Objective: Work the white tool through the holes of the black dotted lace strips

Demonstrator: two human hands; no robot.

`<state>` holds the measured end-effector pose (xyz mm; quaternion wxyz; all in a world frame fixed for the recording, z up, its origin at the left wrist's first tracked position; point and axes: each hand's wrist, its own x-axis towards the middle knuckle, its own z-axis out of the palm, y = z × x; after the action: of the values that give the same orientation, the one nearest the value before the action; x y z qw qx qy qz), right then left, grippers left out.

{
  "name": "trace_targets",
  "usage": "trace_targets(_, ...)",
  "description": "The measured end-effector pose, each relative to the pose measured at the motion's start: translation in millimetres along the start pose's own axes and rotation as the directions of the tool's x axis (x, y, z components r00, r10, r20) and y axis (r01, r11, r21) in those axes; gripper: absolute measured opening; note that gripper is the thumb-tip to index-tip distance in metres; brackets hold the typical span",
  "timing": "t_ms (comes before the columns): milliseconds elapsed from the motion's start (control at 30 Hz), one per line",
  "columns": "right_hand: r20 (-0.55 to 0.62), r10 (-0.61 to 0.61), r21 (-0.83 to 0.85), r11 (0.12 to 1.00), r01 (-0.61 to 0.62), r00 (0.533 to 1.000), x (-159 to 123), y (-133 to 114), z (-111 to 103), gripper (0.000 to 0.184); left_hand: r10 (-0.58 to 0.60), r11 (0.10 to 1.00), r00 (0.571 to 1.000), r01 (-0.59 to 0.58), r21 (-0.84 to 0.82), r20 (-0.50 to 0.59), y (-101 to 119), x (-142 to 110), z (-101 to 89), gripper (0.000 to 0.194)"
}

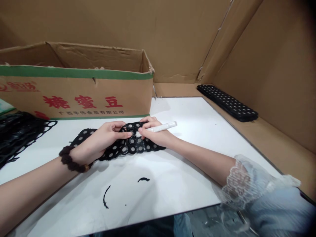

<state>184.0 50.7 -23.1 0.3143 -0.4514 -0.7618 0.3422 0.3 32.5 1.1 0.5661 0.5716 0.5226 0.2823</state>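
A black strip with rows of round pale-grey dots lies across the white tabletop, its middle part bent up toward me. My left hand is closed on the strip's left side, thumb pressed flat on its dotted face. In my right hand is a white pen-shaped tool, held like a pencil. Its tip meets the strip close to my left thumb, and the exact contact is hidden by my fingers. The fingers of my right hand also rest against the strip's right part.
A cardboard box with a green rim and red lettering stands behind my hands. Black perforated scraps are heaped at the left. Dotted black strips are stacked at the right. Two black slivers lie near the table's front edge.
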Motion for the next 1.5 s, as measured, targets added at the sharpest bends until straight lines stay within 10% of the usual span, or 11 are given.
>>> trace_targets(567,-0.2,-0.193,-0.278,0.951,0.133,0.961,-1,5,21,0.03,0.093,0.991,0.985,-0.077,0.11,-0.143,-7,-6,10.7,0.024)
trace_targets(833,-0.174,-0.095,-0.199,0.978,0.06,0.98,0,1,16,0.031,0.295,0.782,0.949,-0.171,0.6,-0.114,2,-1,6.2,0.018)
trace_targets(1167,-0.067,-0.249,-0.434,0.879,0.197,0.966,-2,3,21,0.026,0.223,0.848,0.96,-0.104,0.52,-0.171,0,-7,13.2,0.02)
trace_targets(1500,-0.17,-0.204,-0.278,0.948,0.152,0.964,0,7,21,0.029,0.287,0.54,0.956,-0.213,0.814,0.06,4,6,-18.9,0.028)
